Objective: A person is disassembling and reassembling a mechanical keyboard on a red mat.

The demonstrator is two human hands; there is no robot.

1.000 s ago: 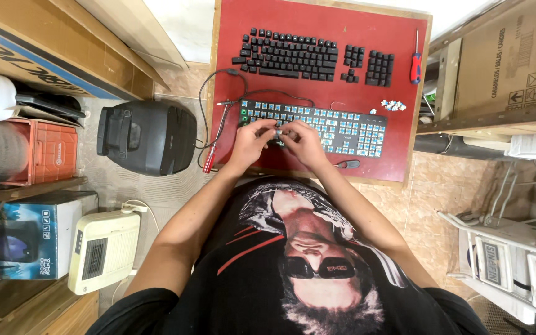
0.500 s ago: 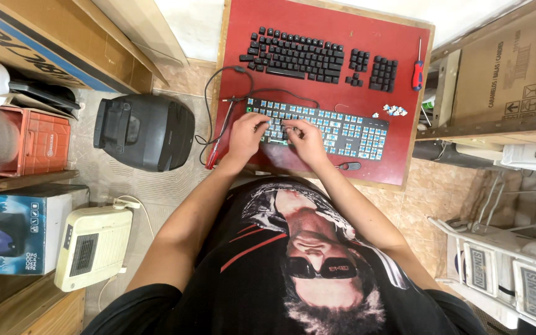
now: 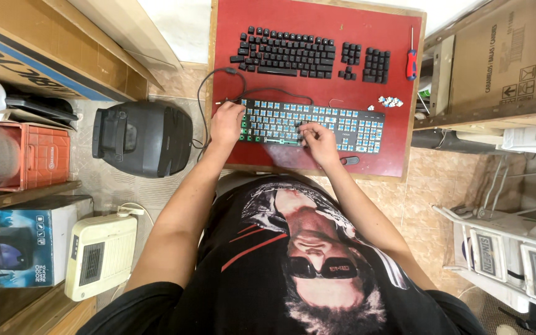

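A keyboard base (image 3: 342, 124) with its keycaps removed, showing blue switches, lies on a red work board (image 3: 317, 80). My left hand (image 3: 227, 123) rests on the keyboard's left end, holding it. My right hand (image 3: 319, 142) has its fingers pinched over the middle switches; whether a small tool is in them is too small to tell. Beyond the base, the black keycaps (image 3: 293, 54) lie laid out in keyboard order. A red-handled screwdriver (image 3: 411, 62) lies at the board's right edge. A small pile of light parts (image 3: 391, 101) sits near the base's far right corner.
A black device (image 3: 142, 138) stands on the tiled floor left of the board, a cream heater (image 3: 100, 254) nearer to me. Shelves with boxes and an orange crate (image 3: 38, 158) line the left side. A cardboard box (image 3: 504, 49) and white appliances (image 3: 510, 248) are on the right.
My hands have spread apart: the left slid to the keyboard's left end, the right stays near the middle. The view has shifted slightly.
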